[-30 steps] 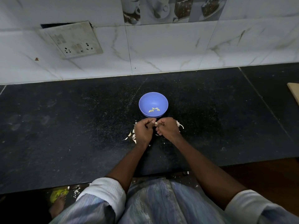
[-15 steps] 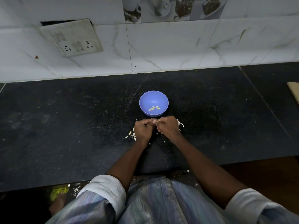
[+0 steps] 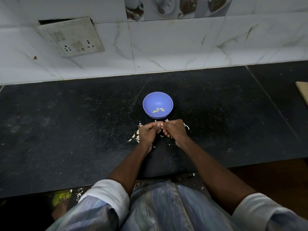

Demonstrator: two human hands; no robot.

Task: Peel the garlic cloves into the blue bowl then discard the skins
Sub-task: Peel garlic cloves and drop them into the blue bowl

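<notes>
Little differs: the left hand (image 3: pixel 147 133) and right hand (image 3: pixel 175 130) have eased slightly apart, so a pale garlic clove (image 3: pixel 161 125) (hidden a second ago) now shows pinched between their fingertips.

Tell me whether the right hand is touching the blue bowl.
Apart. The head view shows a strip of dark counter between the right hand and the blue bowl; the hand sits nearer the person.

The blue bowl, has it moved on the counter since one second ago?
No. The blue bowl keeps its place under the wall tile joint.
</notes>
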